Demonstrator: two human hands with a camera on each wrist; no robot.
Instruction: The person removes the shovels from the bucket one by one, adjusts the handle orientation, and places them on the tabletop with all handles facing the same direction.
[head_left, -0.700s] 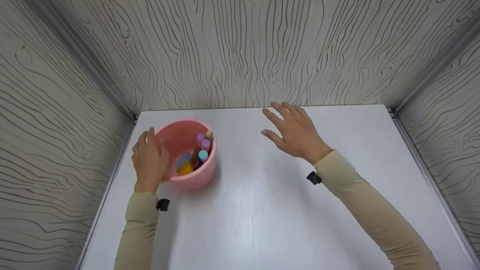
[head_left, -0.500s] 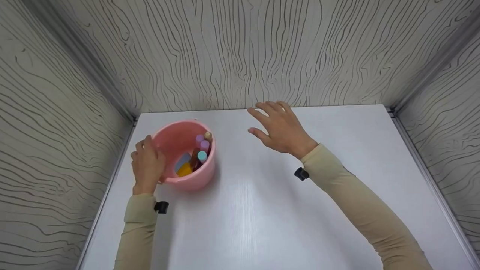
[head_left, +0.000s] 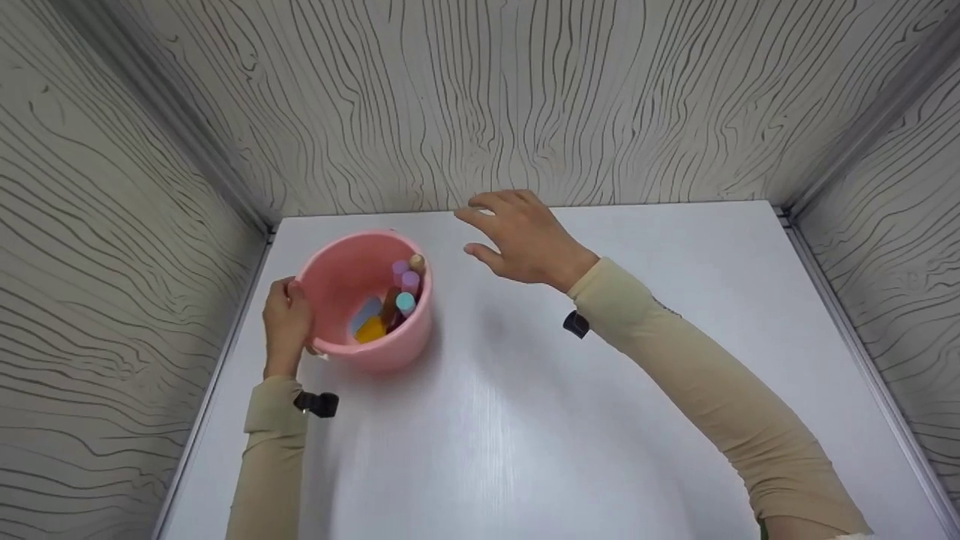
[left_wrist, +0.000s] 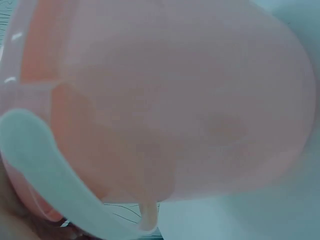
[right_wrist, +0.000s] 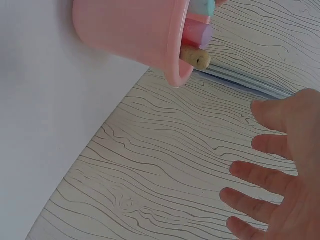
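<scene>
A pink bucket stands at the back left of the white table, its mouth tipped toward me in the head view. My left hand grips its left rim, with the curled fingers partly hidden. Below that hand, the left wrist view shows the bucket's pale handle hanging along the wall. Inside lean lilac-ended sticks, a turquoise-ended one and a wooden-ended one. A yellow piece and a blue-grey piece lie deeper. My right hand hovers to the bucket's right, fingers spread, holding nothing.
The white table is bounded by a wood-grain back panel and side panels. Metal rails run along its side edges. A small black wrist camera sits under the right sleeve.
My right hand has moved left toward the bucket, its fingers still apart. My left hand has slid slightly outward and closed on the rim. The bucket has shifted slightly.
</scene>
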